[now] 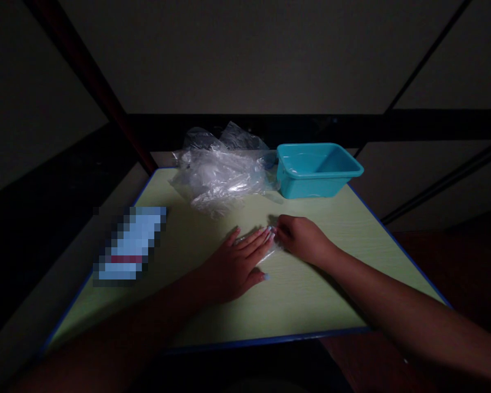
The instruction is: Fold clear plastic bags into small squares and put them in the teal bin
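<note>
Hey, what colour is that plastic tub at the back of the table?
The tub is turquoise; it shows in the head view, the only one here.

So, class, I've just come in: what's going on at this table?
A person is handling a small piece of clear plastic with both hands: the left hand lies flat over it, while the right hand is curled at its edge, its grip unclear. Beyond them, crumpled plastic bags lie left of a turquoise tub on the table.
</note>
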`<state>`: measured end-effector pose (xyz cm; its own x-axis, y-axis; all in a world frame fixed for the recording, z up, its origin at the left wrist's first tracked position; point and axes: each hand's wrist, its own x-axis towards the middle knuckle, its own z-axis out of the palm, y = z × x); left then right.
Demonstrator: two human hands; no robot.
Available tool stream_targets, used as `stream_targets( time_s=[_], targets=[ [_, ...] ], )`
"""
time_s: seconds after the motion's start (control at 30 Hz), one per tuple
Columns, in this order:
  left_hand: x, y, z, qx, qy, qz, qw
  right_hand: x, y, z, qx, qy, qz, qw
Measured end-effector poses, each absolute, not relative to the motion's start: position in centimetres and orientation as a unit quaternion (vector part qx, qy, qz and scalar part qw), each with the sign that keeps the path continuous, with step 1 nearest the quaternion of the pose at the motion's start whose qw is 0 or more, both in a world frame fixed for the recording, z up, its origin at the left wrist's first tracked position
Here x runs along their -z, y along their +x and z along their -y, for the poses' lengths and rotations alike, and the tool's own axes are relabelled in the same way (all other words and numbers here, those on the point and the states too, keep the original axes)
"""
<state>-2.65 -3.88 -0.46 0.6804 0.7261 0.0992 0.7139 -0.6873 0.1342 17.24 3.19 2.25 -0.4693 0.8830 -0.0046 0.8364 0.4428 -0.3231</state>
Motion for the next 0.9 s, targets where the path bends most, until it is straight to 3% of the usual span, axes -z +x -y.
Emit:
stream_targets(
  time_s=[0.63,0.8,0.9],
  targets=[
    [0.1,-2.6,4.4,-0.086,0.913,-0.396,0.044,-2.3,17.6,-3.7,0.011,-0.543,0.839,0.006],
    [0.1,-2.4,4.8,-0.093,0.907,-0.41,0.04,-2.0,18.2,-3.7,0.061,-0.5,0.858,0.099],
    [0.2,-2.2,4.9,-0.102,0.906,-0.41,0.026,-0.8,18.5,-2.8,0.025,-0.395,0.903,0.167]
  ],
)
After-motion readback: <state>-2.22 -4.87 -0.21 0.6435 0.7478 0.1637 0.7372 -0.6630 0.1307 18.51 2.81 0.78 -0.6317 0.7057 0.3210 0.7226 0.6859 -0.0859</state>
